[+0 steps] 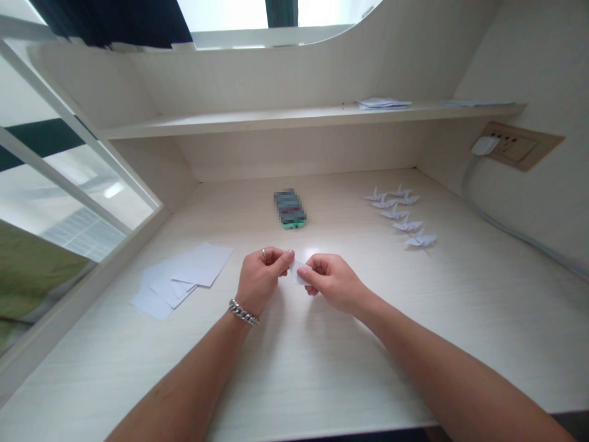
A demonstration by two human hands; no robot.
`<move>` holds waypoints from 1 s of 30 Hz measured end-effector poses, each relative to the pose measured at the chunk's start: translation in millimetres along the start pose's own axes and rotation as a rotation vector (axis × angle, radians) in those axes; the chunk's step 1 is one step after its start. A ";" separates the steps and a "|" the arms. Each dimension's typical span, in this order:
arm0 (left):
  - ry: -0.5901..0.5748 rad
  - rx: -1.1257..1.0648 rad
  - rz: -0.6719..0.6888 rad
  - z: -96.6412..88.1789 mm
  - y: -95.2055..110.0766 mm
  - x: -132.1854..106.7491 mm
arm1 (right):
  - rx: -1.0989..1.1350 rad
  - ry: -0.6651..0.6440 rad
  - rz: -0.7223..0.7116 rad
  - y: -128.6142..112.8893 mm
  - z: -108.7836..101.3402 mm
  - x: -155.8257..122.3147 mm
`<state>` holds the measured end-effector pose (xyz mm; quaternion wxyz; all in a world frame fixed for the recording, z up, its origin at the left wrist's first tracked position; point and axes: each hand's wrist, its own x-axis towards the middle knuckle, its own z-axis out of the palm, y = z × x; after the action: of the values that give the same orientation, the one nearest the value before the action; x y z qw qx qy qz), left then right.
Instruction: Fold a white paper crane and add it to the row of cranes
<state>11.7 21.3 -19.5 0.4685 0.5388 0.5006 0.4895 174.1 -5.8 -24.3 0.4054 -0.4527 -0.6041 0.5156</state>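
Note:
A small folded piece of white paper (298,273) is held between my two hands above the middle of the desk. My left hand (265,270), with a ring and a chain bracelet at the wrist, pinches its left edge between thumb and fingers. On the other side my right hand (332,279) grips it, thumb on top and fingers curled beneath. The fingers cover much of the paper, so its full folded shape is hidden. Loose white paper sheets (202,264) lie overlapping to the left. Several folded paper cranes (407,226) stand in two rows at the right.
A phone (291,209) with a blurred screen and green edge lies beyond my hands. Above the desk (285,368) runs a shelf (257,123) with a paper stack (383,104). At right, a plug with a grey cable (501,230) sits in the wall socket (522,147).

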 end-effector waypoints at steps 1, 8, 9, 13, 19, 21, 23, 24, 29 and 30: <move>0.052 -0.006 0.001 -3.0 -1.0 3.2 | 0.005 -0.006 0.010 -0.2 0.5 -0.4; -0.033 -0.153 -0.040 -3.2 0.9 2.0 | 0.133 0.047 0.028 1.0 0.1 3.5; -0.110 -0.106 -0.026 0.0 2.3 -1.1 | 0.135 0.064 0.011 1.3 -0.9 4.3; -0.121 0.007 0.047 7.5 4.8 -8.5 | 0.113 0.054 -0.010 2.6 -3.9 5.7; -0.092 0.085 0.059 6.1 1.6 -7.0 | -0.029 -0.015 0.012 3.1 -5.1 5.0; -0.094 0.138 0.086 6.5 2.0 -7.8 | -0.067 -0.002 0.002 2.5 -5.8 4.6; -0.099 0.163 0.105 7.4 2.7 -9.1 | -0.051 0.020 0.000 2.9 -6.3 4.8; -0.108 0.162 0.107 7.8 2.8 -9.7 | -0.031 0.045 -0.005 3.6 -6.4 5.2; -0.191 0.119 0.070 8.5 2.0 -11.7 | 0.022 0.155 -0.056 9.6 -6.8 8.2; -0.204 0.131 0.069 8.4 1.9 -12.1 | 0.030 0.170 -0.067 10.1 -7.0 8.6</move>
<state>20.0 8.9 -19.0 0.4636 0.6321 0.4626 0.4141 179.9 4.9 -33.1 0.4789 -0.4685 -0.5744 0.4703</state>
